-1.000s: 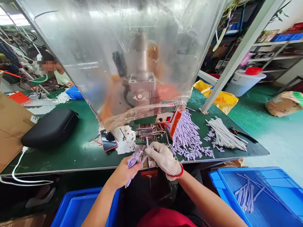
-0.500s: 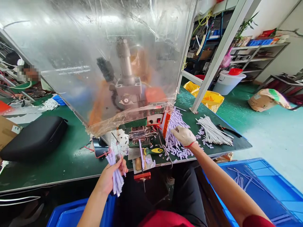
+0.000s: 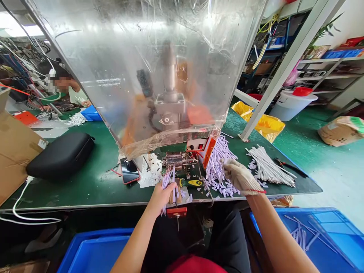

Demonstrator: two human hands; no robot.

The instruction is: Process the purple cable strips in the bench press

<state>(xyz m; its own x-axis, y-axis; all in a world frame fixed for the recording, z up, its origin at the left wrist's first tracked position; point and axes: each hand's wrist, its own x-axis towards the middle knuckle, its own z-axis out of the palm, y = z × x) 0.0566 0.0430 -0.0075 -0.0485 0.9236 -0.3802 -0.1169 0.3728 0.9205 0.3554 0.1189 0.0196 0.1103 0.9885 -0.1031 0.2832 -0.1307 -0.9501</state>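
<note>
My left hand (image 3: 161, 197) is closed around a bundle of thin lavender strips (image 3: 167, 178), held at the table's front edge before a small metal fixture (image 3: 174, 160). On my right hand (image 3: 241, 177) is a white knitted glove. Its thumb and fingers pinch a lavender strip (image 3: 222, 171) over a heap of similar strips (image 3: 217, 153). Beneath the fixture, a red block (image 3: 176, 212) on a rod sits at the table edge, partly behind my left hand. A yellow-and-green handle (image 3: 193, 183) lies between my hands.
A clear plastic guard (image 3: 136, 49) covers the machine. White strips (image 3: 271, 167) and pliers (image 3: 291, 167) lie at right. A phone (image 3: 130, 171) and a black case (image 3: 61, 155) are at left. Blue bins (image 3: 96, 254) stand below. A co-worker (image 3: 75, 93) sits far left.
My left hand has moved right and up with its bundle, to the fixture. The gloved hand has drawn back slightly from the heap with a strip. The view has shifted left.
</note>
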